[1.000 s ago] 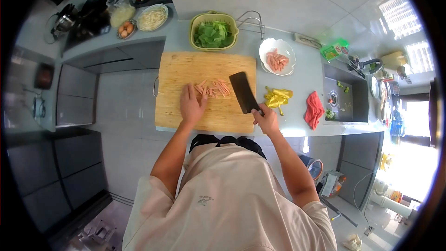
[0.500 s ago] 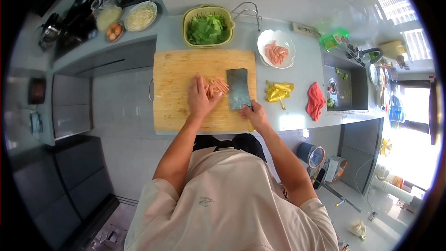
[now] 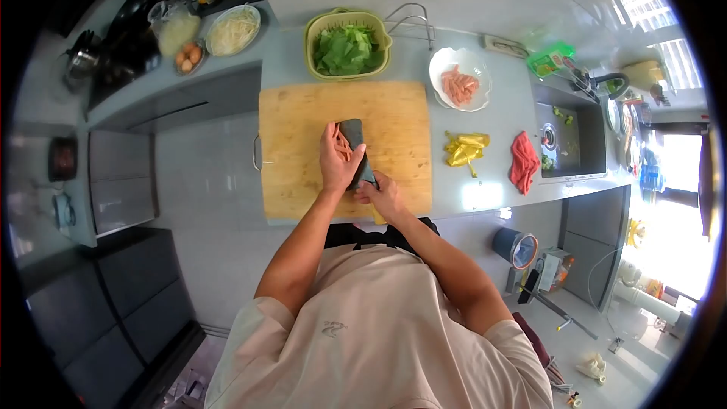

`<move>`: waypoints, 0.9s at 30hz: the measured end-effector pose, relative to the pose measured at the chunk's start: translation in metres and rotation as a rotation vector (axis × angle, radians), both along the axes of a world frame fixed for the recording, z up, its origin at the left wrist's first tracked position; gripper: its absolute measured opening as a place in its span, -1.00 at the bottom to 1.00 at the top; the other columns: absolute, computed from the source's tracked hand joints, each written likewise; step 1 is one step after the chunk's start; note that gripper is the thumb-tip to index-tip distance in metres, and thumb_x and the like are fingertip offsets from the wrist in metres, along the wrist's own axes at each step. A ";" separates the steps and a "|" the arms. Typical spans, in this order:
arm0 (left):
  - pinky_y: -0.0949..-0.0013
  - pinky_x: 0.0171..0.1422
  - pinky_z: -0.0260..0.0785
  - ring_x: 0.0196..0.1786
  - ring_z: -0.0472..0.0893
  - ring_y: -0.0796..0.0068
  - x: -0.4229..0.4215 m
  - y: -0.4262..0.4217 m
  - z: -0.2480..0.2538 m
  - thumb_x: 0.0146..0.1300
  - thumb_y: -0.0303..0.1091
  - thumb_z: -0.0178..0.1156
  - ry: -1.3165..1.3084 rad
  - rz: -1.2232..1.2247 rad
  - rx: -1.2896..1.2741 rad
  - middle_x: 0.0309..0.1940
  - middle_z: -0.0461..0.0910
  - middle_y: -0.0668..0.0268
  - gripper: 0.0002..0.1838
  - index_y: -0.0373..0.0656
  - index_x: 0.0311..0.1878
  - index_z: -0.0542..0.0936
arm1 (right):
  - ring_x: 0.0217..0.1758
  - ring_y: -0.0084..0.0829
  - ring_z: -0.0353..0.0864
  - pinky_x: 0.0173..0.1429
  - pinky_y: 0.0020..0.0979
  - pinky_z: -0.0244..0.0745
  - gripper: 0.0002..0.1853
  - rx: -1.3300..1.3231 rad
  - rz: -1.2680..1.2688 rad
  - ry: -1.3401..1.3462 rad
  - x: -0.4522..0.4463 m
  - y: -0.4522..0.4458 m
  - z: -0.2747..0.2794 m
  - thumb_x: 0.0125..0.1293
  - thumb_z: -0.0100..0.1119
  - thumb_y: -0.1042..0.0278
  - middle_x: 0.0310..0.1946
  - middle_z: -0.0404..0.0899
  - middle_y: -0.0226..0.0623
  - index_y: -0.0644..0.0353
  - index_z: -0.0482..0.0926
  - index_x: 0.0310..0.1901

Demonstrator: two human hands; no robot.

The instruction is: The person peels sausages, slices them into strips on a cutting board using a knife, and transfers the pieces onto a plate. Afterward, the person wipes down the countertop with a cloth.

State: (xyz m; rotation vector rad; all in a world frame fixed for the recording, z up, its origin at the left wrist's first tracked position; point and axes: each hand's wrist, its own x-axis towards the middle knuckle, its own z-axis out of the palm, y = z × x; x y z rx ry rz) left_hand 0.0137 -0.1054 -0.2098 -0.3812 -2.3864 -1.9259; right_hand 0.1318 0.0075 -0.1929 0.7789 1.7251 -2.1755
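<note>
My right hand point(image 3: 381, 195) grips the handle of a dark cleaver point(image 3: 353, 133) over the wooden cutting board point(image 3: 288, 121). The blade is tilted, with pink meat strips point(image 3: 343, 145) gathered against its left side. My left hand point(image 3: 338, 167) is curved around the strips, its thumb on the blade, so the meat lies between palm and cleaver. Part of the meat is hidden by my fingers. A white scalloped bowl point(image 3: 482, 95) with more meat strips stands beyond the board's right corner.
A green basket of leafy greens point(image 3: 347, 50) stands behind the board. Yellow packaging point(image 3: 466, 148), a red cloth point(image 3: 524, 163) and the sink point(image 3: 575, 144) are to the right. Eggs point(image 3: 188, 57) and a plate of pale shreds point(image 3: 233, 31) sit at the back left.
The cleaver has moved left from beside the meat and is now tilted against it. My left hand has closed in around the strips, which no longer lie spread on the board.
</note>
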 end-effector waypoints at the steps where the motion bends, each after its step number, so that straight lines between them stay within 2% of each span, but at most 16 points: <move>1: 0.05 0.58 0.39 0.54 0.48 0.00 -0.001 0.008 0.006 0.31 -0.29 0.56 0.014 -0.016 -0.011 0.53 0.38 -0.14 -0.05 -0.40 0.61 0.24 | -0.18 -0.35 0.85 -0.09 -0.34 0.81 -0.83 0.004 -0.027 -0.003 0.001 0.006 0.006 0.60 0.20 0.42 -0.21 0.75 -0.19 0.37 0.59 0.04; 4: 0.08 0.56 0.41 0.49 0.52 -0.03 -0.010 0.056 0.026 0.33 -0.31 0.53 0.033 -0.117 0.074 0.50 0.42 -0.12 -0.19 -0.35 0.55 0.38 | -0.17 -0.35 0.86 -0.12 -0.34 0.78 -0.83 0.046 -0.118 0.006 0.001 0.039 0.022 0.60 0.19 0.43 -0.24 0.73 -0.23 0.36 0.60 0.06; 7: 0.12 0.48 0.49 0.40 0.58 0.00 -0.030 0.121 0.041 0.35 -0.31 0.50 0.239 -0.223 -0.120 0.45 0.48 -0.08 -0.34 -0.31 0.45 0.52 | -0.21 -0.37 0.86 -0.14 -0.35 0.79 -0.84 0.068 -0.278 0.044 -0.003 0.085 0.043 0.56 0.21 0.43 -0.23 0.75 -0.21 0.37 0.61 -0.01; 9: 0.13 0.31 0.59 0.30 0.63 0.09 -0.035 0.175 0.049 0.44 -0.37 0.39 0.236 -0.282 -0.085 0.40 0.54 -0.02 -0.55 -0.27 0.33 0.62 | -0.24 -0.38 0.86 -0.15 -0.36 0.80 -0.84 0.082 -0.370 0.072 -0.006 0.124 0.057 0.55 0.22 0.42 -0.23 0.75 -0.21 0.38 0.61 -0.04; 11: 0.10 0.43 0.52 0.37 0.63 0.01 -0.041 0.227 0.057 0.50 -0.37 0.34 0.162 -0.355 -0.070 0.41 0.58 0.05 -0.65 -0.27 0.27 0.68 | -0.24 -0.38 0.86 -0.16 -0.37 0.80 -0.83 0.098 -0.427 0.099 -0.011 0.167 0.069 0.53 0.23 0.41 -0.23 0.75 -0.22 0.37 0.61 -0.04; 14: 0.10 0.44 0.52 0.37 0.62 0.00 -0.055 0.298 0.054 0.52 -0.40 0.30 0.360 -0.359 -0.150 0.39 0.59 0.08 -0.71 -0.26 0.22 0.71 | -0.23 -0.38 0.87 -0.16 -0.37 0.79 -0.81 0.110 -0.463 0.083 -0.018 0.229 0.077 0.52 0.23 0.40 -0.22 0.76 -0.20 0.39 0.62 -0.03; 16: 0.01 0.50 0.45 0.29 0.63 -0.01 -0.060 0.334 0.044 0.48 -0.44 0.31 0.387 -0.345 -0.147 0.26 0.64 0.11 -0.77 -0.26 0.13 0.72 | -0.20 -0.37 0.86 -0.15 -0.36 0.78 -0.80 0.118 -0.448 0.044 -0.020 0.265 0.082 0.53 0.23 0.40 -0.20 0.75 -0.20 0.39 0.61 -0.02; 18: -0.07 0.53 0.42 0.23 0.66 -0.03 -0.067 0.358 0.032 0.46 -0.46 0.31 0.454 -0.337 -0.195 0.19 0.67 0.13 -0.80 -0.24 0.09 0.72 | -0.15 -0.34 0.86 -0.13 -0.35 0.75 -0.80 0.135 -0.402 -0.017 -0.021 0.293 0.083 0.53 0.23 0.40 -0.16 0.74 -0.21 0.38 0.59 0.01; 19: -0.06 0.54 0.40 0.22 0.66 0.01 -0.069 0.366 0.025 0.46 -0.47 0.30 0.383 -0.361 -0.190 0.17 0.69 0.19 -0.81 -0.20 0.09 0.73 | -0.15 -0.34 0.86 -0.14 -0.35 0.75 -0.80 0.126 -0.396 -0.031 -0.019 0.304 0.079 0.53 0.23 0.40 -0.16 0.74 -0.21 0.38 0.59 0.01; 21: -0.07 0.53 0.39 0.21 0.67 0.05 -0.072 0.372 0.015 0.45 -0.50 0.30 0.463 -0.319 -0.341 0.16 0.70 0.24 -0.80 -0.17 0.09 0.73 | -0.15 -0.33 0.85 -0.15 -0.35 0.74 -0.79 0.109 -0.377 -0.055 -0.018 0.322 0.072 0.53 0.23 0.39 -0.17 0.74 -0.20 0.38 0.60 0.01; 24: -0.09 0.53 0.35 0.22 0.67 0.04 -0.081 0.372 0.009 0.51 -0.40 0.25 0.368 -0.368 -0.311 0.14 0.71 0.27 -0.80 -0.14 0.12 0.72 | -0.22 -0.36 0.87 -0.20 -0.36 0.76 -0.81 0.069 -0.438 -0.018 -0.011 0.336 0.065 0.53 0.23 0.39 -0.27 0.76 -0.20 0.40 0.62 -0.05; 27: -0.01 0.53 0.34 0.25 0.66 0.00 -0.086 0.365 0.010 0.60 -0.27 0.17 0.306 -0.375 -0.407 0.15 0.72 0.27 -0.76 -0.11 0.17 0.71 | -0.29 -0.38 0.84 -0.25 -0.36 0.73 -0.81 0.027 -0.465 0.009 -0.002 0.347 0.066 0.54 0.23 0.39 -0.30 0.74 -0.22 0.39 0.61 -0.07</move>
